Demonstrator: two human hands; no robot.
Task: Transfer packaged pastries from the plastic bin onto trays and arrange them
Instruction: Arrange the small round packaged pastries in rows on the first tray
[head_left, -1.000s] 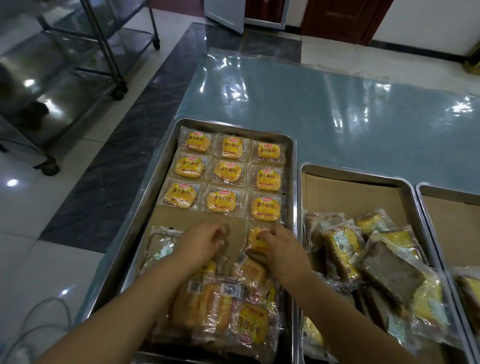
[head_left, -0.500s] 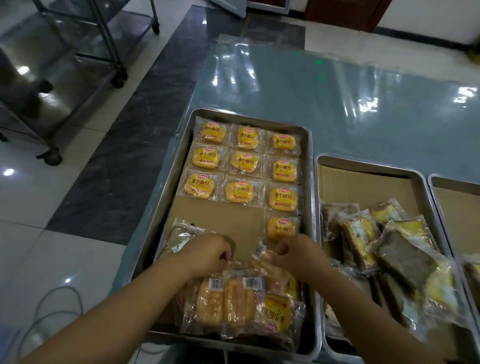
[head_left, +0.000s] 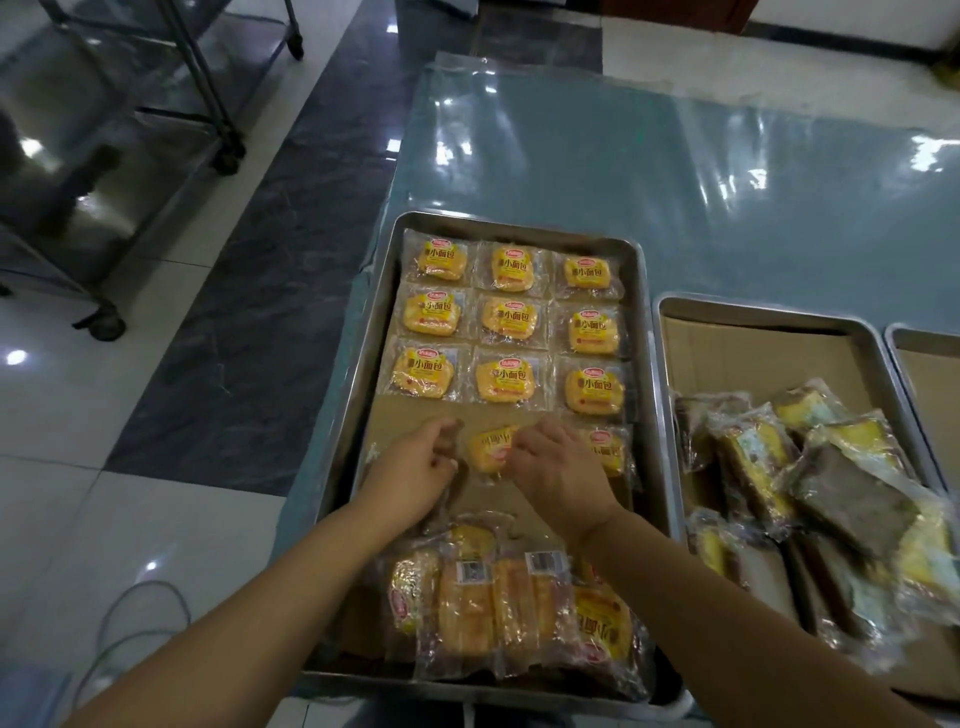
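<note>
Glossy floor tiles with a dark band fill my left side, where a steel cart (head_left: 104, 156) stands with its top cut off by the frame. A pale cable (head_left: 130, 613) loops near the bottom corner. Next comes the table (head_left: 571, 156) under a shiny blue-green sheet, and on it the left tray (head_left: 384, 322), lined with cardboard. Nine yellow bread packets (head_left: 506, 317) lie in three neat rows at its far end.

Below them the left hand (head_left: 415, 467) has its fingers curled in, pinching the clear left edge of a loose packet (head_left: 491, 449). That packet is tilted over bare cardboard, and I cannot tell whether it rests there. The right hand (head_left: 556, 467) pinches the opposite edge, its fingertips hidden under its own knuckles. Just right of it, a tenth packet (head_left: 610, 452) is half covered by that hand. A jumbled pile (head_left: 493, 608) crowds the tray's near end, partly behind both forearms.

Further right, the middle tray (head_left: 665, 415) holds heaped cake slices (head_left: 805, 467), their labels too blurred to read. A third tray (head_left: 924, 338) is cut off at the edge.
</note>
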